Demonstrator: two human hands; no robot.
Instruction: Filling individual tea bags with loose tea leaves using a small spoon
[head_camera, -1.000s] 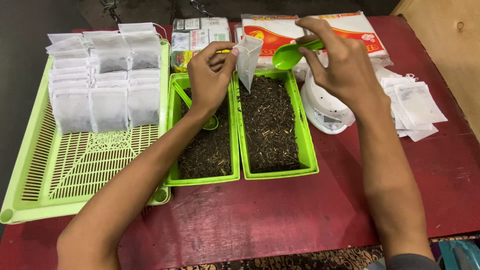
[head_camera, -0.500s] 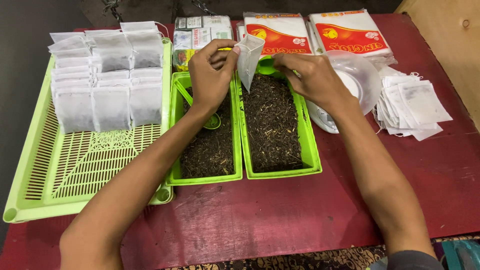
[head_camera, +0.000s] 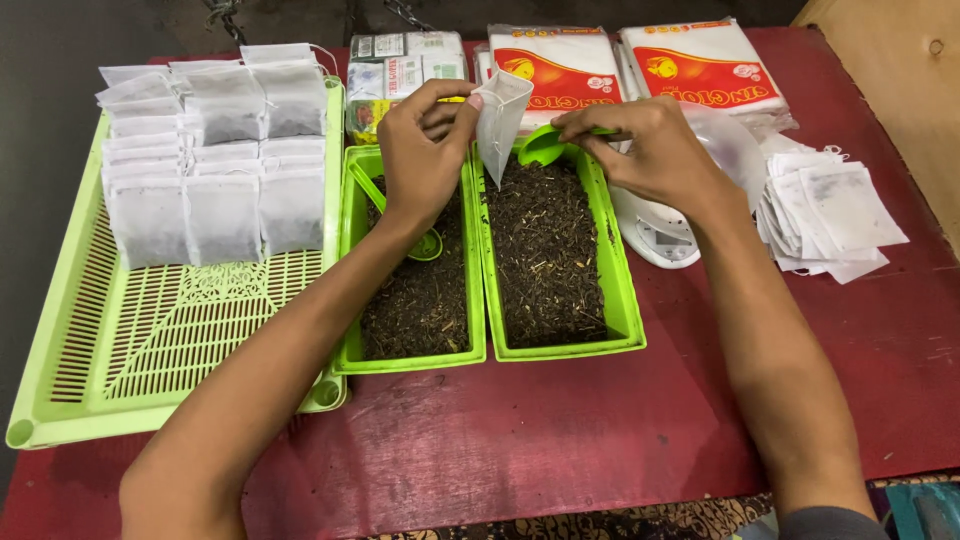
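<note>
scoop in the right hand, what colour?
Green; the scoop shows best in the head view.

One head-worn camera looks steeply down toward twelve o'clock. It sits close above the red table (head_camera: 560, 440). No second view.

Two flat white packets with red-and-yellow labels (head_camera: 560, 68) (head_camera: 700, 65) lie at the bench's far edge, a smaller greenish printed packet (head_camera: 400, 65) left of them (plastic-wrapped, all three).
</note>
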